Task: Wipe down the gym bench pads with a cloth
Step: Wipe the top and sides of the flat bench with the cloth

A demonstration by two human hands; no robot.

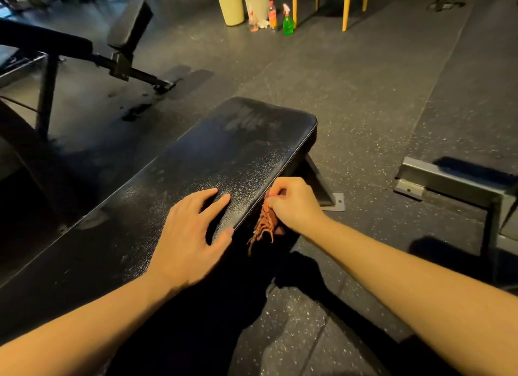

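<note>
Speckled rubber gym flooring [364,89] fills most of the frame, with two pale bins [230,5] and a green spray bottle [288,21] at the top centre and another bench [129,25] in the upper left. Running from the lower left toward the centre is the black bench pad [224,157], its textured vinyl glossy, with dull smears near its far end. The left hand [190,235] lies flat on the pad's top near the right edge, fingers spread and relaxed, thumb at the piping, holding nothing. The right hand [294,204] is bunched round a reddish-brown cloth [265,224], pressing it against the pad's side face just below the edge; loose fringed ends hang down beneath the fist. The cloth looks light, soft and limp, so it probably needs to be gathered in the palm, as here, or spread under flat fingers, or it will trail and fold. The pad looks firm, fixed to its frame and slick where shiny; I would judge it takes firm pressure without shifting, and the flat left hand serves mainly to steady the body.
</note>
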